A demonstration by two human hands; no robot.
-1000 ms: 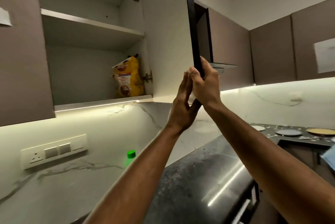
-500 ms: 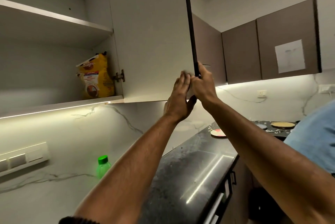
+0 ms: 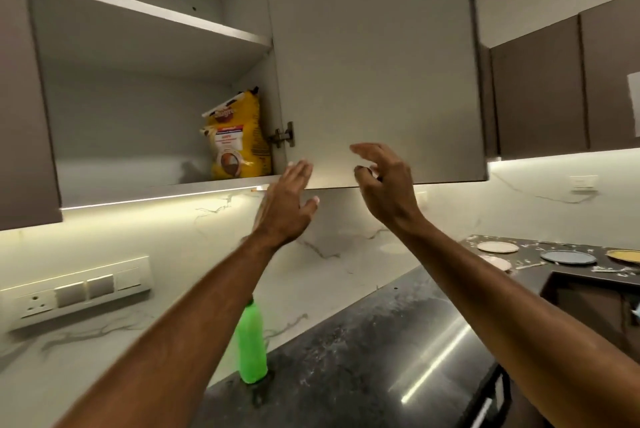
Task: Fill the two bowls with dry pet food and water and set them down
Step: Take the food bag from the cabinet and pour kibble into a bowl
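Note:
A yellow bag of dry pet food (image 3: 237, 140) stands upright on the lower shelf of the open wall cupboard, in its right rear corner. My left hand (image 3: 287, 206) is raised just below and right of the bag, fingers spread, holding nothing. Further right, my right hand (image 3: 384, 181) hovers in front of the open cupboard door (image 3: 374, 64), fingers curled and apart, touching nothing. A green plastic bottle (image 3: 252, 344) stands on the dark counter, partly behind my left forearm. Several flat dishes, one of them blue (image 3: 568, 257), lie at the counter's far right.
The cupboard's upper shelf (image 3: 145, 8) holds nothing visible. A switch and socket panel (image 3: 74, 292) sits on the marble wall at left. A dark sink (image 3: 595, 299) is set in the counter (image 3: 363, 358) at right. Closed brown cupboards (image 3: 540, 88) hang to the right.
Both hands have let go of the door's edge and now hang free in front of it. The door has swung wide open. The view has shifted left and down.

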